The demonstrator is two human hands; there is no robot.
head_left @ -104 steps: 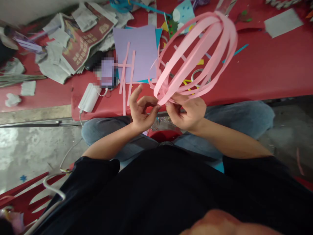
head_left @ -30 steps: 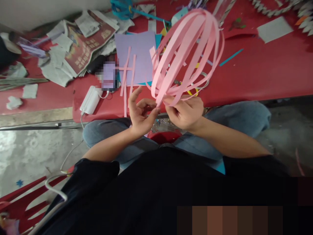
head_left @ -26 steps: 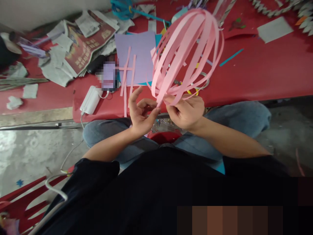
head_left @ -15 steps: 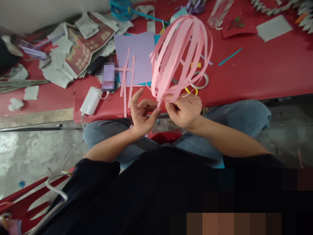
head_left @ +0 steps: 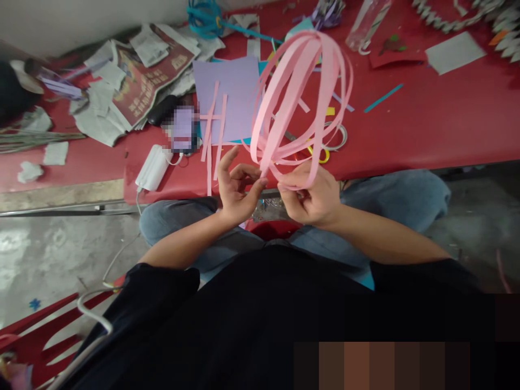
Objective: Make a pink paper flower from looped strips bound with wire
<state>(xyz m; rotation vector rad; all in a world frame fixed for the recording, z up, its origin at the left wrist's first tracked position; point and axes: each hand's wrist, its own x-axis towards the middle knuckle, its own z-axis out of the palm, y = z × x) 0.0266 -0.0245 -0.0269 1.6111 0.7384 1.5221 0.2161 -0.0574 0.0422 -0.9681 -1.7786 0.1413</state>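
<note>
A cage-like bundle of looped pink paper strips (head_left: 280,108) rises from my hands over the front edge of the red table. My left hand (head_left: 239,189) pinches the gathered strip ends at the bottom between thumb and forefinger, its other fingers raised and bent. To the right, my right hand (head_left: 311,195) is closed on one strip of the same bundle, pulled a little apart from the gathered ends. The exact spot under its fingertips is partly hidden. Loose pink strips (head_left: 209,135) lie left of the bundle, partly over a purple paper sheet (head_left: 239,97).
Yellow-handled scissors (head_left: 324,155) and a white tape roll (head_left: 339,136) lie behind the right hand. Newspaper (head_left: 152,81) and a white power bank (head_left: 153,167) are at left. A blue strip ornament (head_left: 204,19) is at the back, a clear bottle (head_left: 365,24) at back right.
My right hand has drawn slightly right and down, bringing one pink strip's end away from the gathered base. The left hand keeps its pinch, nearly still.
</note>
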